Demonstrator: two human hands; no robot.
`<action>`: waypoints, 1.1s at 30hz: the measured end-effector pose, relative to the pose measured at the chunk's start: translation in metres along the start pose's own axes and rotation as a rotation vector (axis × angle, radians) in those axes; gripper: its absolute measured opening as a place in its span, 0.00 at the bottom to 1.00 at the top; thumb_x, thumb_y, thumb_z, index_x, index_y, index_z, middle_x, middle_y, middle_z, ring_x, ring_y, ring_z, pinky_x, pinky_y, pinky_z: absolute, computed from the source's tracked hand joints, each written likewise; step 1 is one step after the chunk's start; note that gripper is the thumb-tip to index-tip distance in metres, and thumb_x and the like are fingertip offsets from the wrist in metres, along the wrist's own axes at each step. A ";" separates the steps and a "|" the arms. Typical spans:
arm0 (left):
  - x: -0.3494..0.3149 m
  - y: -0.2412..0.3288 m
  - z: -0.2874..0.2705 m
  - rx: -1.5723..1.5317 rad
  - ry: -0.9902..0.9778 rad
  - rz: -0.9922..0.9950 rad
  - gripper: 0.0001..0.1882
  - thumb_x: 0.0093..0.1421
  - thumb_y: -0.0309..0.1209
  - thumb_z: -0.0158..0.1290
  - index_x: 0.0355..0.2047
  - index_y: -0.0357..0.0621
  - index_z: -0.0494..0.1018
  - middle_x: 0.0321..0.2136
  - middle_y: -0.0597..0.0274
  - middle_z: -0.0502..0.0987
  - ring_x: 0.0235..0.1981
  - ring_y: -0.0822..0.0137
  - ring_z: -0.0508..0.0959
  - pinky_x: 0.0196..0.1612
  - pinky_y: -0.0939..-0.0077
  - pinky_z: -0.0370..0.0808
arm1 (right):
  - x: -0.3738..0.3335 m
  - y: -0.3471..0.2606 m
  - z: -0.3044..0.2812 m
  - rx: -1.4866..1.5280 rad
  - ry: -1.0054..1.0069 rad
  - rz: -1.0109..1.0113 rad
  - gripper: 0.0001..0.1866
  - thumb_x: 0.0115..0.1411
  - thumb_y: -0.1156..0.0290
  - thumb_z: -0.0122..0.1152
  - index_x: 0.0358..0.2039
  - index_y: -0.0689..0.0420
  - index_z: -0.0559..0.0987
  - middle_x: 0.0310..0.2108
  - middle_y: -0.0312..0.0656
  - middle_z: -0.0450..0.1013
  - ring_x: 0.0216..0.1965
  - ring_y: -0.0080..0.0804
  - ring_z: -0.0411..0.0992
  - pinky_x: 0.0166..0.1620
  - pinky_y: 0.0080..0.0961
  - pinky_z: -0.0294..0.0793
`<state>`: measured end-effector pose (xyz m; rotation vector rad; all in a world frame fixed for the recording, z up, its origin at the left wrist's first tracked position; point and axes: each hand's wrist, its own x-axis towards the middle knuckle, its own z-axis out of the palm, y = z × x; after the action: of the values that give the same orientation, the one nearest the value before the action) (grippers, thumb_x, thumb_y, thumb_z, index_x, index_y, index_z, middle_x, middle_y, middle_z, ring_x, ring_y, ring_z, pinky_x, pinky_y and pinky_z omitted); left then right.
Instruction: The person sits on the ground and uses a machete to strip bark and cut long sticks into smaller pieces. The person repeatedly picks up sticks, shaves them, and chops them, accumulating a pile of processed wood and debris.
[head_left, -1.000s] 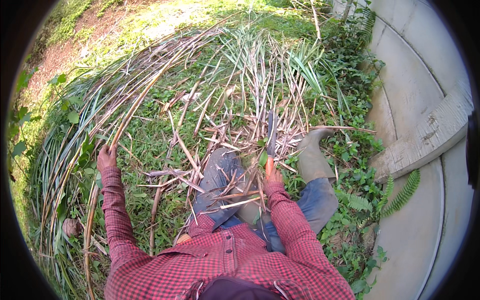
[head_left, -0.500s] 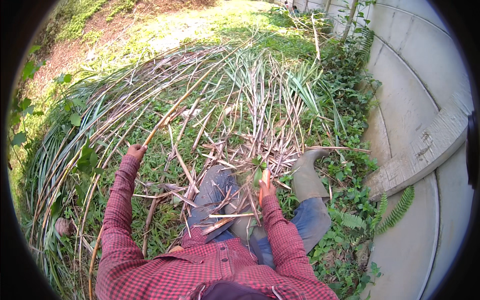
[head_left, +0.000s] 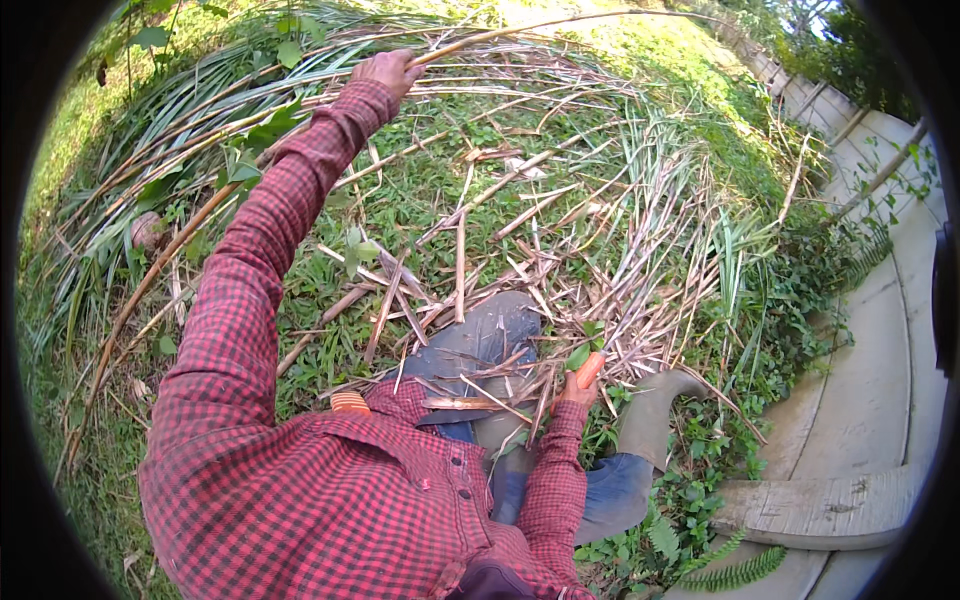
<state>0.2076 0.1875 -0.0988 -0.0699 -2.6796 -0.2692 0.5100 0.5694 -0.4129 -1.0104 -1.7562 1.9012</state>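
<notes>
My left arm reaches far forward, and my left hand is closed around a long thin tan cane stalk. The stalk runs from that hand to the far right; a similar length shows on the near side of my forearm. Near my knees, my right hand grips a tool with an orange handle; its working end cannot be made out. Dry husk strips lie over my lap and boots. Just past the right hand is a heap of dry stalk tops with green leaves.
Long leafy stalks lie in a broad pile at the left and far side. A brown round object sits among them. Loose stalk pieces litter the grass. At the right stand a pale wall and a board, with ferns below.
The view has swung to the left. My left hand, still on a cane stalk, has moved forward and away from my body. My right hand keeps the orange handle near my knees.
</notes>
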 end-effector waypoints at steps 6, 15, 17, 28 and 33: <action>-0.042 0.004 0.091 -0.080 -0.106 -0.164 0.12 0.55 0.40 0.45 0.35 0.49 0.70 0.28 0.56 0.75 0.32 0.55 0.75 0.36 0.59 0.70 | -0.008 0.018 0.004 0.043 -0.018 0.122 0.22 0.44 0.70 0.63 0.40 0.62 0.68 0.23 0.40 0.67 0.14 0.27 0.64 0.14 0.21 0.64; -0.185 0.004 0.141 -0.115 0.016 0.086 0.15 0.49 0.34 0.51 0.38 0.48 0.69 0.34 0.59 0.69 0.40 0.60 0.69 0.44 0.65 0.65 | -0.002 0.024 0.001 -0.127 0.022 0.021 0.38 0.42 0.65 0.66 0.51 0.67 0.61 0.32 0.47 0.68 0.26 0.33 0.69 0.21 0.24 0.70; -0.229 -0.012 0.128 -0.093 -0.046 0.021 0.16 0.48 0.36 0.52 0.38 0.48 0.69 0.35 0.59 0.68 0.42 0.60 0.68 0.45 0.64 0.64 | 0.011 0.041 -0.009 -0.148 0.020 -0.012 0.37 0.42 0.65 0.66 0.50 0.67 0.62 0.32 0.48 0.68 0.27 0.33 0.69 0.21 0.25 0.71; -0.307 -0.105 0.121 0.195 -0.464 -0.211 0.17 0.51 0.42 0.50 0.39 0.47 0.69 0.35 0.59 0.69 0.42 0.60 0.69 0.46 0.60 0.62 | -0.010 0.011 0.005 -0.147 0.048 0.034 0.24 0.42 0.68 0.67 0.38 0.65 0.70 0.25 0.42 0.70 0.19 0.28 0.67 0.19 0.22 0.68; -0.269 -0.074 0.154 0.125 -0.615 -0.235 0.18 0.52 0.43 0.49 0.38 0.45 0.70 0.36 0.55 0.73 0.41 0.57 0.71 0.44 0.61 0.66 | -0.012 0.002 0.009 -0.119 0.078 0.060 0.26 0.42 0.67 0.67 0.40 0.65 0.69 0.23 0.41 0.69 0.15 0.27 0.65 0.17 0.22 0.67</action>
<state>0.3772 0.1441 -0.3649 0.2417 -3.3147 -0.1686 0.5124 0.5546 -0.4124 -1.1755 -1.8313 1.7841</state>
